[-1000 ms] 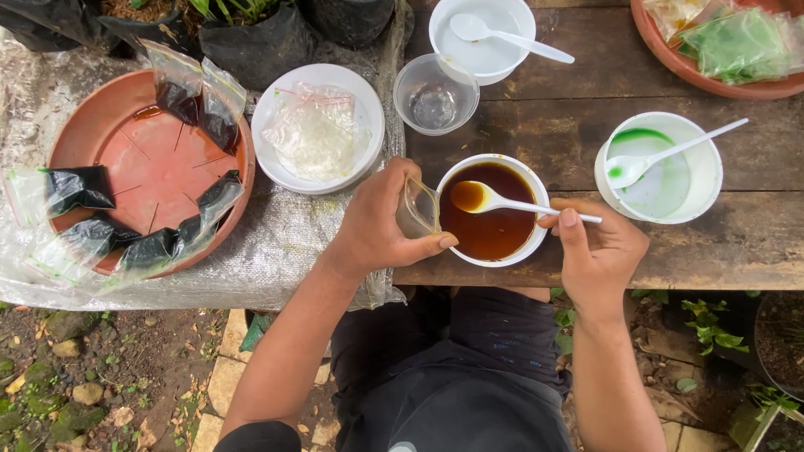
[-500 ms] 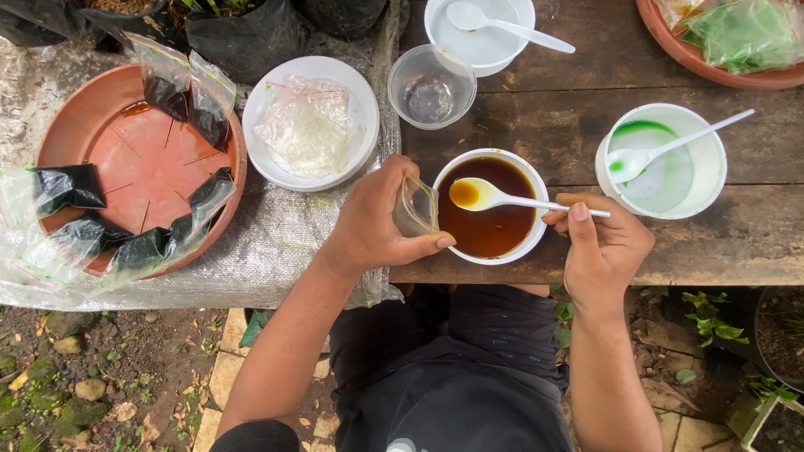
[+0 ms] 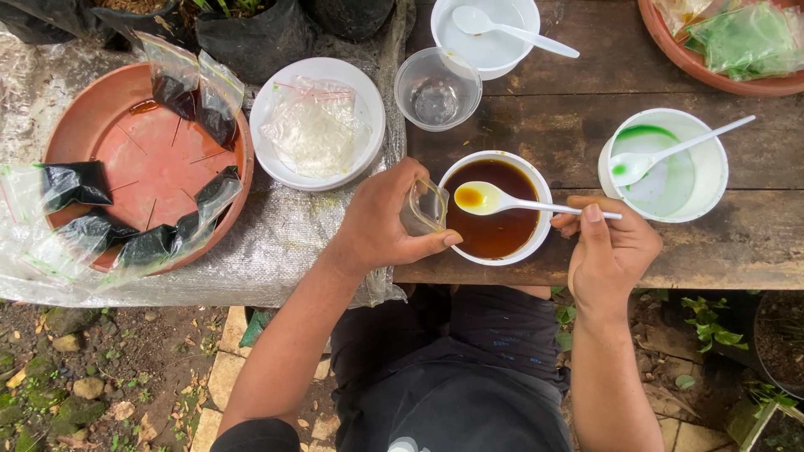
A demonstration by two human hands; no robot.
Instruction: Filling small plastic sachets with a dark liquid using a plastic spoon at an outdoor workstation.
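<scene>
On a weathered wooden table (image 3: 586, 151) outdoors, the left hand (image 3: 381, 222) pinches open a small clear bag (image 3: 425, 207) at the rim of a white bowl of brown liquid (image 3: 496, 209); the right hand's (image 3: 611, 247) fingers clamp a white spoon (image 3: 511, 201) holding a spoonful above it. Several filled dark bags (image 3: 126, 218) lie on the terracotta tray (image 3: 138, 155); empty ones wait on the white plate (image 3: 318, 121), so filling looks partway done.

Outdoor garden/yard setup, not a kitchen: weathered plank table (image 3: 603, 142) over bare soil (image 3: 92, 368), paving stones (image 3: 222, 377), weeds (image 3: 712, 322); black grow bags (image 3: 251, 38) with plants along the back edge.
</scene>
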